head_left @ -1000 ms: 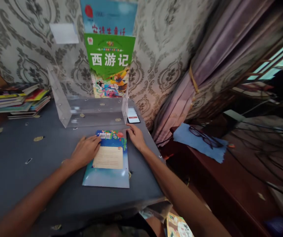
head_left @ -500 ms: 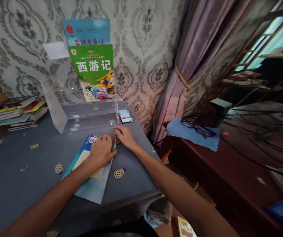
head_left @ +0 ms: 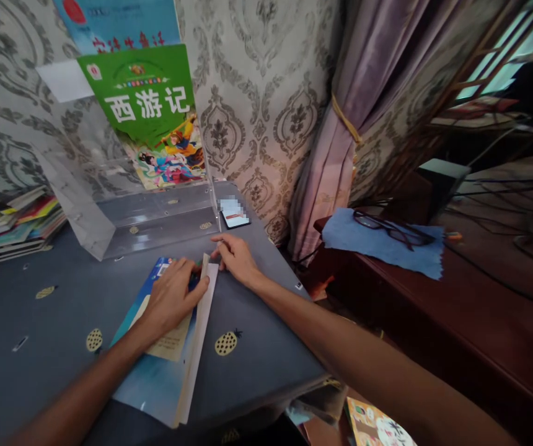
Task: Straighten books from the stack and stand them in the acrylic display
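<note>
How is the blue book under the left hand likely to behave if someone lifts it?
The blue book would probably flex, since it looks thin. Held by one cover, it may flop open, as the pages are separating along its right side. It might be slightly slippery, judging by the shine near its bottom edge.

A room in a home, judging by the damask wallpaper point(head_left: 259, 93), tied-back curtain point(head_left: 329, 161) and pineapple-print tablecloth point(head_left: 257, 334).

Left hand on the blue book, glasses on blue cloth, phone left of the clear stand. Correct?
No: the head view shows the phone to the right of the clear stand. Left hand on the blue book, glasses on blue cloth: correct.
</note>
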Available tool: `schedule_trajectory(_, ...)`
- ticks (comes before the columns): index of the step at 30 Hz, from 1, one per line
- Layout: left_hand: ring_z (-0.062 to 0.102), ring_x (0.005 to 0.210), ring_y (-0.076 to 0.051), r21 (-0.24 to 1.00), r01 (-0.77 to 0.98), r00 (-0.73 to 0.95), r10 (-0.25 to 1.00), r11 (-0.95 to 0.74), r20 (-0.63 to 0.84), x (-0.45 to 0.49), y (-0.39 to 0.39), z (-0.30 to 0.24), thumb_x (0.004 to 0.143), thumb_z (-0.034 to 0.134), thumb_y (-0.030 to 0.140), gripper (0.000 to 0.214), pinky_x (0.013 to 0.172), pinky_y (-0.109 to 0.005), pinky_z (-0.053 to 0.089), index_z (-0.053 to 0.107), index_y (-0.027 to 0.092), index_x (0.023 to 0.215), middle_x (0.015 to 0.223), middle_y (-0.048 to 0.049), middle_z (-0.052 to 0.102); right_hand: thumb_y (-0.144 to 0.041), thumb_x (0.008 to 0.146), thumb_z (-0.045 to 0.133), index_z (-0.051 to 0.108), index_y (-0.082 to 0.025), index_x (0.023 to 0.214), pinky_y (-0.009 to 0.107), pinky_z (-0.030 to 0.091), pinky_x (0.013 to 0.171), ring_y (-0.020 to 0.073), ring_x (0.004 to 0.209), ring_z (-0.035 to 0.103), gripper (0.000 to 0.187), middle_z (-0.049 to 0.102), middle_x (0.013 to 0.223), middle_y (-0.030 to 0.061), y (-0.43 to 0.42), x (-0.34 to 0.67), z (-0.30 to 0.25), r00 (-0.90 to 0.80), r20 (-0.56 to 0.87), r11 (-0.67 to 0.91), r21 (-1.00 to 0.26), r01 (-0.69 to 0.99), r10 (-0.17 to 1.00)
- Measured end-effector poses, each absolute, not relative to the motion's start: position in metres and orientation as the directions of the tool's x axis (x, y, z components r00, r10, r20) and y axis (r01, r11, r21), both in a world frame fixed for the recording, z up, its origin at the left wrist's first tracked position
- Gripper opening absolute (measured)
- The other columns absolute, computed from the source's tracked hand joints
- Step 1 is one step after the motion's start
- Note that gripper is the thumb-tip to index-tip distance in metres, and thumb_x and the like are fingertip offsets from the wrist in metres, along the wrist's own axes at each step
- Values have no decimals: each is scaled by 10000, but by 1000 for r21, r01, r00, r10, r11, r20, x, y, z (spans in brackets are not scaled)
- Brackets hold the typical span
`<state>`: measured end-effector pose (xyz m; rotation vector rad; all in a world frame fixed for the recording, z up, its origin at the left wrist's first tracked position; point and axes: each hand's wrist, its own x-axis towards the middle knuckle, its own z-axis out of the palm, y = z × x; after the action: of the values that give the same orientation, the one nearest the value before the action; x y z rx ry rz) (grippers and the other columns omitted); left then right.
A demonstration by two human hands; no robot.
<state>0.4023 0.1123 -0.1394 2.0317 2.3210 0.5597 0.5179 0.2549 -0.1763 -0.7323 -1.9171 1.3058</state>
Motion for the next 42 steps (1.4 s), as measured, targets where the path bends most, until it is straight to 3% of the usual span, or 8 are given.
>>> schedule_trajectory(13,567,910,-250,320,944,-155,962,78,223,405,111,-138,958,372,410,272,836,-412,457,550,216,892,912,-53,602,-151,942,418,648,-168,1099,195,481,541,57,405,523,279,703,716,-15,255,519,-172,-586,290,370,-929,17,757)
schedule_trajectory(21,547,929,-258,233,966,-157,969,111,191,410,112,-137,964,324,353,257,843,-425,464,518,210,876,922,-67,567,-158,955,415,651,-181,1143,203,479,558,64,427,519,303,687,699,-22,253,524,-168,-616,290,418,-906,70,733)
schedule_trajectory(29,535,964,-251,150,979,-165,970,140,177,415,112,-140,986,312,308,212,818,-377,465,468,220,872,963,-70,554,-163,952,495,640,-168,1158,205,454,553,62,428,517,252,591,605,-67,253,523,-172,-748,210,422,-901,101,629)
schedule_trajectory(35,531,942,-242,164,978,-156,973,128,173,411,113,-142,986,304,320,222,812,-372,462,471,220,879,959,-63,554,-106,887,557,617,-146,1170,213,453,574,81,465,547,292,547,562,-92,260,524,-174,-817,156,345,-937,55,555)
schedule_trajectory(42,532,972,-258,172,978,-145,975,117,167,409,113,-142,980,304,330,235,867,-410,460,490,212,899,963,-73,557,-48,799,599,644,-150,1155,235,445,619,95,535,538,373,564,591,-77,262,522,-177,-779,130,404,-899,167,613)
